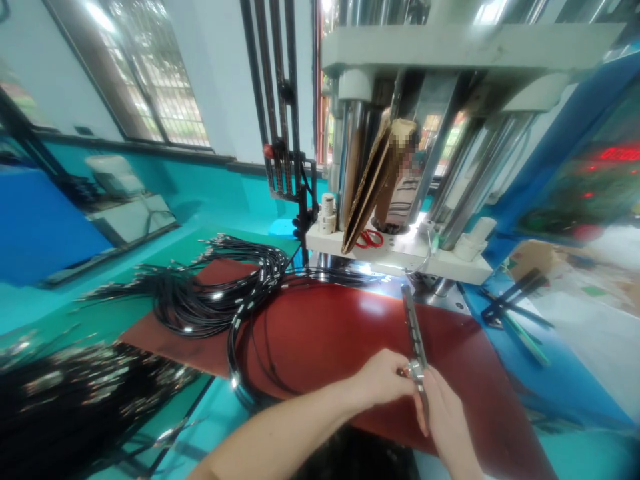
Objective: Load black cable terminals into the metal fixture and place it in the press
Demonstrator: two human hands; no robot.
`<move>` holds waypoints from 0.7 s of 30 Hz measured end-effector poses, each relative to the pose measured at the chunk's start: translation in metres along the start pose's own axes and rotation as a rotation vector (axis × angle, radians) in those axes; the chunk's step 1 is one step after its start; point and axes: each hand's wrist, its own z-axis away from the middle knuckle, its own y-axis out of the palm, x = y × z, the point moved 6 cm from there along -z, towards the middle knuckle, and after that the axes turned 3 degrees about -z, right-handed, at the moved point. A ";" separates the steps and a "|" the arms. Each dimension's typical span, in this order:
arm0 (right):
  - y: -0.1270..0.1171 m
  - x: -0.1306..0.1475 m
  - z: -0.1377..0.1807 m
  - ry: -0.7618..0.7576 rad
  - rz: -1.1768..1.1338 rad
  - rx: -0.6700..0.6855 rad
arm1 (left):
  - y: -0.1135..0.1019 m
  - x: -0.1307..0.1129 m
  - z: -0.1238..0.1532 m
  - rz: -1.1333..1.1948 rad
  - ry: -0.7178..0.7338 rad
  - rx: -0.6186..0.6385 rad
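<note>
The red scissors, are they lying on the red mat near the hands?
No, the red scissors lie on the white machine ledge behind the red mat, apart from both hands.

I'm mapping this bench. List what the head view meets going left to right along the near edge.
Heap of black cables → coiled black cable → left hand → metal strip held by both hands → right hand.

Bundles of black cables lie on a red mat; red-handled scissors rest on the white machine base.
</note>
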 end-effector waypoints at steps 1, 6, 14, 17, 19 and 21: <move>0.001 0.000 0.000 0.015 -0.016 0.007 | 0.001 0.001 0.000 0.032 -0.024 0.031; 0.001 0.002 0.006 0.043 -0.143 -0.025 | -0.008 -0.001 -0.002 0.170 -0.044 0.035; 0.001 -0.001 0.013 0.090 -0.278 -0.073 | -0.004 0.002 -0.010 0.287 -0.186 0.161; 0.002 0.005 0.015 0.075 -0.243 -0.095 | -0.002 -0.001 -0.009 0.218 -0.218 0.136; 0.002 0.009 0.015 0.056 -0.226 -0.088 | -0.002 -0.004 -0.007 0.217 -0.221 0.120; 0.001 0.009 0.013 0.055 -0.226 -0.077 | -0.002 -0.008 -0.007 0.234 -0.216 0.119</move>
